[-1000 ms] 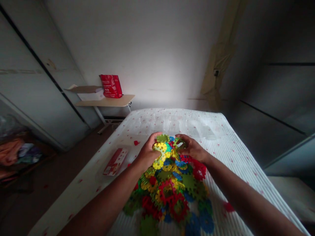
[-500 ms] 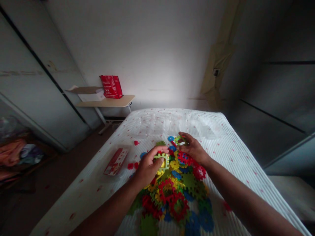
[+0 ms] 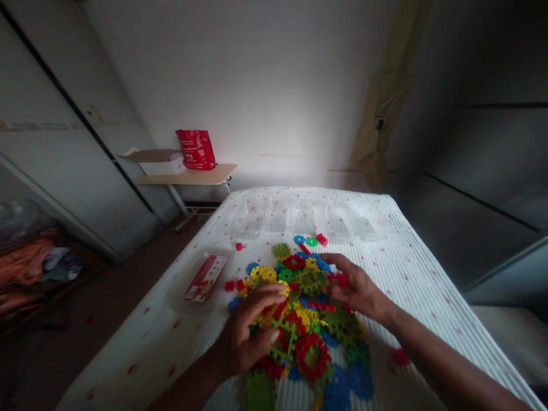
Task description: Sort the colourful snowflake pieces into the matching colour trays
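A pile of plastic gear building pieces in red, yellow, green and blue lies on the bed's white cover. My left hand [image 3: 248,328] is over the pile's left side, thumb and fingers apart. Just beside its thumb rests a light green square frame piece [image 3: 283,341]. My right hand [image 3: 359,290] is at the pile's right edge, its fingers spread around red pieces [image 3: 340,279] without a visible grip. Between the hands lies another green gear piece [image 3: 311,281]. A red gear [image 3: 312,357] sits nearer to me, with blue discs [image 3: 359,379] at the near right.
Clear plastic trays [image 3: 295,220] stand across the far part of the bed cover [image 3: 428,308]. To the left is a clear container [image 3: 177,297] with a red-and-white card [image 3: 206,278]. A side table [image 3: 209,174] holds a red bag [image 3: 197,149] and a box [image 3: 162,164].
Both hands have let go of the green frame pieces they held. The left came nearer to me, the right moved down and right. Green frame pieces now lie on the pile.
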### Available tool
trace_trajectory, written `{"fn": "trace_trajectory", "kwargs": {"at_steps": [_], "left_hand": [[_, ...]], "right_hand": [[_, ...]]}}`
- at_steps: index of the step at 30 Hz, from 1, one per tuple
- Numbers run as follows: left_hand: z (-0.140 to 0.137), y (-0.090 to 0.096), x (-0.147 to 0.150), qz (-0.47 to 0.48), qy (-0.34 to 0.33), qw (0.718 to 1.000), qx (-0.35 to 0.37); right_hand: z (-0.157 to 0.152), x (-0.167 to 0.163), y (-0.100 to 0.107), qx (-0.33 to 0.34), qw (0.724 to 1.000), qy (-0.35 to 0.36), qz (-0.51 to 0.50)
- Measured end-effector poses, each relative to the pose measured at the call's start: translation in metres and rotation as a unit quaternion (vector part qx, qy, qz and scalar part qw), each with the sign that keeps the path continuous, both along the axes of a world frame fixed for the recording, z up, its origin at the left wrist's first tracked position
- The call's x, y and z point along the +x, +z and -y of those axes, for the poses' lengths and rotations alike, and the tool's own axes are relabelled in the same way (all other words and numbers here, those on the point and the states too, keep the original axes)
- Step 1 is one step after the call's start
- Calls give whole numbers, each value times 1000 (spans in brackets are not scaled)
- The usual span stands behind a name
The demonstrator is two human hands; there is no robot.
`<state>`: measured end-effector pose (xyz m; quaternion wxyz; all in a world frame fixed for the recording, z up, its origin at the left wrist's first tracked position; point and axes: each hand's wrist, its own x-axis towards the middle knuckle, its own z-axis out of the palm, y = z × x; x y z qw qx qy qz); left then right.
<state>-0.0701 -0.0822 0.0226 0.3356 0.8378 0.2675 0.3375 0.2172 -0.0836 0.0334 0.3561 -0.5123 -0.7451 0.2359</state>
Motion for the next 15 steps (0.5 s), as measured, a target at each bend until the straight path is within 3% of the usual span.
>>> {"fn": "trace_trajectory", "kwargs": {"at_steps": [3, 7, 11, 15], "left_hand": [[11, -11, -21, -123, 27, 985, 121], [30, -34, -47, -255, 74, 938, 221], [42, -57, -56, -301, 115, 922, 212], [44, -68, -46, -328, 122, 919, 183]], "right_hand": [[41, 13, -4, 60, 992, 11, 109], [107, 28, -37, 116, 966, -38, 228], [148, 24, -79, 147, 925, -67, 343], [145, -5, -95, 148, 907, -90, 383]]}}
